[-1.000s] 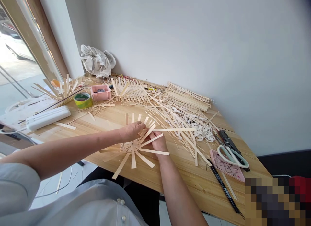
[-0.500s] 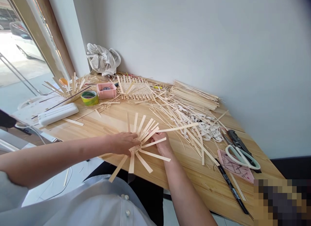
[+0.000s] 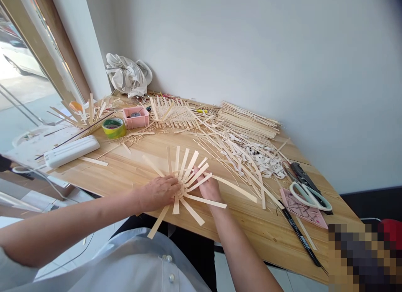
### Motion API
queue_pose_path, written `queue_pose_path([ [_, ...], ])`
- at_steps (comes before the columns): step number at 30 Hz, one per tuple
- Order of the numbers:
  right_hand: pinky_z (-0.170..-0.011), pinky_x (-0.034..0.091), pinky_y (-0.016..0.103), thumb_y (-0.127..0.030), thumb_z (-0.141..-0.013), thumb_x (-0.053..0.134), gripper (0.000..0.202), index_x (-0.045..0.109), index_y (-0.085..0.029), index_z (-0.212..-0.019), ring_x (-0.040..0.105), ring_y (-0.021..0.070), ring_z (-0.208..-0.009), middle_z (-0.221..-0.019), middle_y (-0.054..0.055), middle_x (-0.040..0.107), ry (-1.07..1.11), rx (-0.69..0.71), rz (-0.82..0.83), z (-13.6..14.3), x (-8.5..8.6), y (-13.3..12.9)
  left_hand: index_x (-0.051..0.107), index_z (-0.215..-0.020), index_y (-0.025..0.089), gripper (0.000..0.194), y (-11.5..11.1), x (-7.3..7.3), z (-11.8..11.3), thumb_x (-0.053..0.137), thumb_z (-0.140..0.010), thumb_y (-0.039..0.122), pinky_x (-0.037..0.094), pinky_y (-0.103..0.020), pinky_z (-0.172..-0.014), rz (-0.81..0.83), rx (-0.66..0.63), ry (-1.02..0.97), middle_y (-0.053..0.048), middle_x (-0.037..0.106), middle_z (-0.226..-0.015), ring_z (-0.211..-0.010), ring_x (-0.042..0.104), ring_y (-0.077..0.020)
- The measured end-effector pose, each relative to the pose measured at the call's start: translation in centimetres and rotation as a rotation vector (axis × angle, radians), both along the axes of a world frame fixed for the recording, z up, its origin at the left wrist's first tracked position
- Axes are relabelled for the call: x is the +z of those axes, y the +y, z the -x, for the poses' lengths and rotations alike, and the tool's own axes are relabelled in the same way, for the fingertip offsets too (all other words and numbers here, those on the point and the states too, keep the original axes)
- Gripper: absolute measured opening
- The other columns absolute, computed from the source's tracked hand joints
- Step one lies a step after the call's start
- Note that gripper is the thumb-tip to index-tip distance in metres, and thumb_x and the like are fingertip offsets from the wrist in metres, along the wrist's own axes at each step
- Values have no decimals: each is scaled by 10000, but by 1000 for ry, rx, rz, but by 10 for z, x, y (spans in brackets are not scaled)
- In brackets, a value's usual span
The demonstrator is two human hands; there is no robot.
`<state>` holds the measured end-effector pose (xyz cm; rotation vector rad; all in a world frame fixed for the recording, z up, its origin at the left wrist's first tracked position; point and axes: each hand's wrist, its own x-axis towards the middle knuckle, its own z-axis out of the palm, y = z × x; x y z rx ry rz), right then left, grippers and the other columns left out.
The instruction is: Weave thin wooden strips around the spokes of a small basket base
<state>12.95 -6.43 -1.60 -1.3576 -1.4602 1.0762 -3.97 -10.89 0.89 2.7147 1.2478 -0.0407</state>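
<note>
A round woven piece of pale flat strips [image 3: 182,186], probably bamboo or wood, lies near the table's front edge. Its loose strip ends spread outward like spokes. My left hand [image 3: 160,192] grips the woven middle from the left, its fingers over the weave and partly hiding it. On the right side, my right hand [image 3: 210,188] is closed among the spokes, with thumb and fingers pinching a strip. One long strip [image 3: 238,189] runs out past that hand to the right. The strips partly cover the right fingertips.
Behind lie a woven mat [image 3: 176,114], a pink box [image 3: 135,117], green-yellow tape [image 3: 113,128] and a strip stack [image 3: 248,121]. At right are scissors [image 3: 309,196], a pink pad [image 3: 301,208] and a black pen-like stick [image 3: 300,237]. A white power strip-like block [image 3: 72,151] is left.
The long strip has swung from pointing slightly upward to slanting down to the right. The woven piece has turned a little, both hands staying on it. The camera view has shifted slightly.
</note>
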Motion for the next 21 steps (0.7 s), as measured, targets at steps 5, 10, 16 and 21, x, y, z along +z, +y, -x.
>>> queue_pose_path([
  [5,-533,387,263,-412,-702,499,266,549,-182,-576,520,154,-560,-570,18,586,116,-33,101,3,-10,-3,499,-1089,165,327,-2,-3,3,513,-781,274,359,-314,-942,-14,22,-15,-103,508,-1176,-1151,419,-212],
  [10,-410,345,242,-411,-657,539,255,554,-171,-573,477,128,-448,-526,21,565,217,-118,229,1,-16,-5,484,-1095,168,349,-4,-15,2,540,-765,270,374,-336,-926,-91,62,-32,-97,492,-1214,-1153,423,-222],
  [16,-404,325,216,-371,-682,517,248,569,-155,-572,405,80,-411,-502,3,539,305,-101,277,0,-14,-7,466,-1123,175,368,-4,-26,-2,534,-768,246,352,-329,-953,-147,112,-71,-91,485,-1229,-1177,401,-211],
  [21,-460,381,207,-409,-730,477,270,608,-173,-728,485,97,-518,-687,23,615,169,-50,222,-5,-14,-13,479,-1105,176,347,-3,-26,-5,528,-765,227,359,-332,-952,-143,130,-91,-84,495,-1214,-1167,408,-210],
])
